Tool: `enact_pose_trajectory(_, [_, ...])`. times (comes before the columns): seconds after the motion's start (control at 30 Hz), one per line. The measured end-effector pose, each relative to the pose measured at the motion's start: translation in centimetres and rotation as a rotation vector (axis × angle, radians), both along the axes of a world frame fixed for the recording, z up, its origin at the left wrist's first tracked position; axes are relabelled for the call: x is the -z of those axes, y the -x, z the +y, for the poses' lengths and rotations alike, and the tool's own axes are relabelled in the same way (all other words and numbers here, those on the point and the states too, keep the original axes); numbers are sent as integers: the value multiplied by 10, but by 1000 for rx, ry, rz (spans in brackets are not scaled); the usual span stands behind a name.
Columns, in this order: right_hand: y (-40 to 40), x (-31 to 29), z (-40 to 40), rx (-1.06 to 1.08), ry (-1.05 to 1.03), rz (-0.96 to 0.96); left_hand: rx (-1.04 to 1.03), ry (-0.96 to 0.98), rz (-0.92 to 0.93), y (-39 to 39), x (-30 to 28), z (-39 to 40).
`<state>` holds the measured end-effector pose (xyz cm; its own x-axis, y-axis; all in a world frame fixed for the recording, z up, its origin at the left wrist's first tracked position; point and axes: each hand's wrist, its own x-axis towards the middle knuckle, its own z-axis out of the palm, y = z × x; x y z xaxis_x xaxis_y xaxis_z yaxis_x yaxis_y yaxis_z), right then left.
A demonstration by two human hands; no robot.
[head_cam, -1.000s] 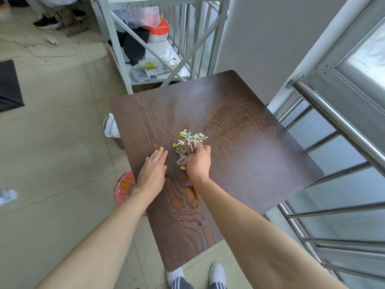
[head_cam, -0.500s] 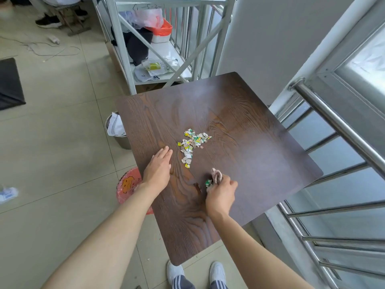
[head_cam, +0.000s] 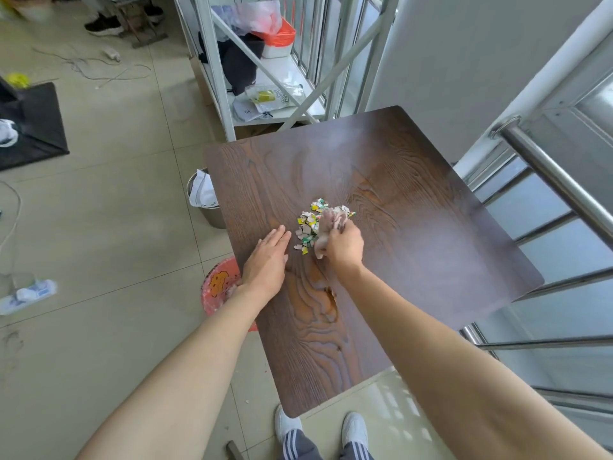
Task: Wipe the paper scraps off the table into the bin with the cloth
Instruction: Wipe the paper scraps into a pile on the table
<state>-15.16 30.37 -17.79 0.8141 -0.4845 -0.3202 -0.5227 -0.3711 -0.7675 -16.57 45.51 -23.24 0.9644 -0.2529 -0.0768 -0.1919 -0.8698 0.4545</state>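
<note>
Nearby, red bin [head_cam: 219,287], steel pail [head_cam: 207,207] apparently

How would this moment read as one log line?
right hand: grips crumpled beige cloth at colourful paper scraps | left hand: flat on dark wooden table | pink bin: below edge

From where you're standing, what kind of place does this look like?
Probably an informal workroom or landing by a stairwell: a metal handrail beside the wooden table, a white storage rack holding bags, loose cables on tiled floor.

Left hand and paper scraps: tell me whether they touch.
Apart. The head view shows bare dark wood between the flat left hand and the nearest paper scraps on the table.
</note>
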Motion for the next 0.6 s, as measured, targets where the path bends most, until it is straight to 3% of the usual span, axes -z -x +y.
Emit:
enact_pose_trajectory(0.2, [37, -18, -56, -183, -125, -10, 0, -7, 32, 1, -6, -2])
enact_pose_trajectory(0.43, [70, -25, -64, -660, -284, 196, 5, -21, 82, 0, -12, -2])
enact_pose_trajectory(0.5, [79, -17, -62, -808, -125, 245, 3, -27, 90, 0, -12, -4])
enact_pose_trajectory(0.6, [90, 1, -60, -851, 341, 166, -1, -34, 97, 0, -13, -5])
